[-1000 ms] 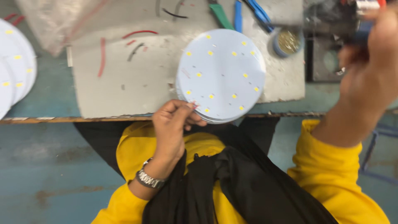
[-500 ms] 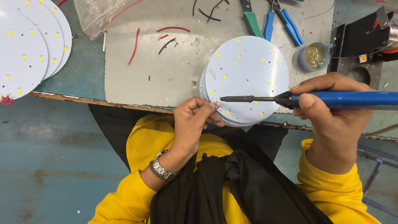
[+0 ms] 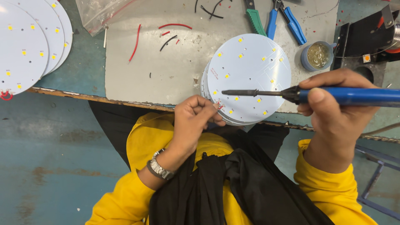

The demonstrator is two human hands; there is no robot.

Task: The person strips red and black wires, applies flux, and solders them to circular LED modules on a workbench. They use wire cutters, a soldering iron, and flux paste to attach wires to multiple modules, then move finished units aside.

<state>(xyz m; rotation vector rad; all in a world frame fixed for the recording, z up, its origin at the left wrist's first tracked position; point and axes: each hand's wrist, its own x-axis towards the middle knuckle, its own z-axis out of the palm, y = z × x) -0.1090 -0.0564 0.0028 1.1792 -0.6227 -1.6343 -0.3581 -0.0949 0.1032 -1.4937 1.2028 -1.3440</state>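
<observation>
A stack of round white circuit boards [image 3: 250, 75] dotted with small yellow chips lies at the near edge of a grey mat [image 3: 166, 62]. My left hand [image 3: 193, 121] pinches a short thin wire against the lower left rim of the top board. My right hand [image 3: 333, 112] grips a blue-handled soldering iron [image 3: 316, 95], held level above the board. Its dark tip points left and ends just above my left fingertips.
More round white boards [image 3: 29, 46] lie at the far left. Red and black wire scraps [image 3: 166, 33] are scattered on the mat. Green- and blue-handled pliers [image 3: 283, 21], a small tin of flux [image 3: 318, 55] and a black stand [image 3: 366, 37] sit at the back right.
My right hand brought the soldering iron from the upper right down over the board, tip toward my left fingers. The view shifted, revealing more boards at the left.
</observation>
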